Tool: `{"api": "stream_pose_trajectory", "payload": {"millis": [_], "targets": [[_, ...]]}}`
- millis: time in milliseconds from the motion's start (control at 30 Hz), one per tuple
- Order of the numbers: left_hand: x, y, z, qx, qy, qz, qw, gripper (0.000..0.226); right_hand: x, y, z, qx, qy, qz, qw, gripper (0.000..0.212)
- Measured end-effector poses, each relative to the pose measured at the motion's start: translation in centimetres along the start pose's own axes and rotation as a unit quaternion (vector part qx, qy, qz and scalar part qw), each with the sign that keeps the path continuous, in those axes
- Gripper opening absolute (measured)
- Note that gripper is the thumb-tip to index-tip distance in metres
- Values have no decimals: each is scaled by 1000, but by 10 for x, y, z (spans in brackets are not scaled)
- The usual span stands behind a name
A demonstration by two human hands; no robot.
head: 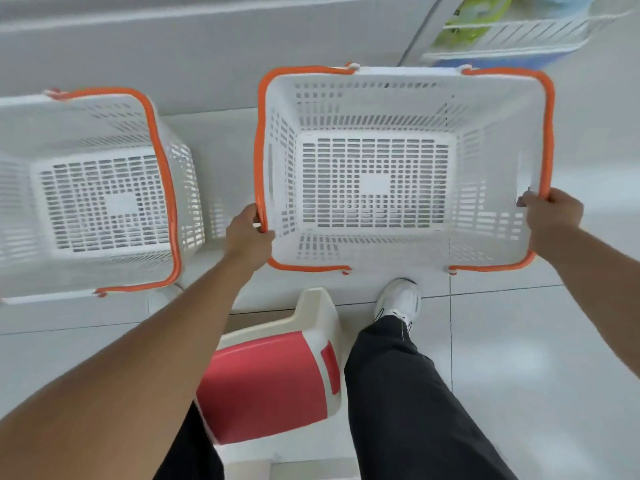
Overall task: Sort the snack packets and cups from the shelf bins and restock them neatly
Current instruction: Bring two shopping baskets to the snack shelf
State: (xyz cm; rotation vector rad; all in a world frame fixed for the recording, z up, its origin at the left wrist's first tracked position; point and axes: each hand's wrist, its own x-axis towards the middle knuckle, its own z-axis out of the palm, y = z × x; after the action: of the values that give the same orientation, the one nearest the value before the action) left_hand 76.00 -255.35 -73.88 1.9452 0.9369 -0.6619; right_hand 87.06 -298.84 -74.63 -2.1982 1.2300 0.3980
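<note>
A white slatted basket [485,109] with orange handles fills the middle of the head view, and nothing lies in it. My left hand [247,233] grips its left rim and orange handle. My right hand [550,211] grips the right rim and orange handle. A second white basket [20,133] with an orange handle stands to the left, also with nothing in it. No snack packets or cups show in either basket.
A red and cream step stool [273,379] stands below the baskets, beside my dark trouser leg and white shoe [398,299]. At the top right a white wire shelf [519,32] holds green and blue packets. The floor is pale tile.
</note>
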Motion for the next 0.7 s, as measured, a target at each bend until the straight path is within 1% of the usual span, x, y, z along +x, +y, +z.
{"api": "stream_pose_trajectory", "payload": {"millis": [33,67,100,133,167,200,233,267,300,333,367,433,467,500,533,567,600,633,667,700], "targets": [[-2,0,-4,-5,3,5,1000,42,-8,-6,0,-41,9,-8,999,39],[-6,2,-9,-17,15,4,1000,43,-23,-16,0,-70,37,-20,997,50],[-11,1,-17,-35,39,-11,999,45,-48,-30,3,-73,64,-49,994,58],[-17,0,-29,-60,71,-37,995,44,-82,-48,12,-60,63,-103,991,61],[-24,-2,-40,-88,102,-63,989,40,-123,-66,24,-42,13,-170,985,58],[-29,-9,-54,-119,131,-83,981,35,-170,-86,42,-16,-81,-236,968,51],[-35,-16,-69,-135,154,-94,974,30,-218,-101,63,-11,-197,-272,942,43],[-39,-25,-83,-131,164,-94,973,27,-261,-111,84,-29,-296,-290,910,39],[-42,-37,-99,-116,172,-87,974,26,-301,-120,111,-49,-359,-311,879,41],[-44,-49,-115,-91,174,-75,978,27,-330,-127,138,-64,-395,-317,860,47],[-42,-62,-128,-58,171,-61,982,33,-353,-136,166,-75,-408,-304,858,55],[-34,-84,-147,19,138,-34,990,55,-373,-148,222,-107,-406,-238,876,71],[-28,-92,-152,53,100,-23,993,69,-378,-153,246,-121,-403,-199,885,75],[-20,-98,-154,77,51,-15,996,81,-382,-156,269,-127,-405,-163,891,73],[-12,-103,-152,93,-1,-6,996,89,-386,-156,288,-120,-411,-133,894,65],[-5,-108,-148,104,-43,4,994,90,-394,-156,305,-104,-418,-114,895,51],[1,-114,-145,111,-65,13,992,83,-403,-155,319,-88,-414,-115,899,37],[7,-121,-146,115,-63,24,991,72,-411,-154,331,-80,-397,-125,906,28],[10,-129,-150,113,-43,31,992,62,-422,-153,341,-74,-385,-135,910,23],[12,-139,-159,111,-17,31,993,55,-434,-152,349,-67,-388,-135,909,19]]}}
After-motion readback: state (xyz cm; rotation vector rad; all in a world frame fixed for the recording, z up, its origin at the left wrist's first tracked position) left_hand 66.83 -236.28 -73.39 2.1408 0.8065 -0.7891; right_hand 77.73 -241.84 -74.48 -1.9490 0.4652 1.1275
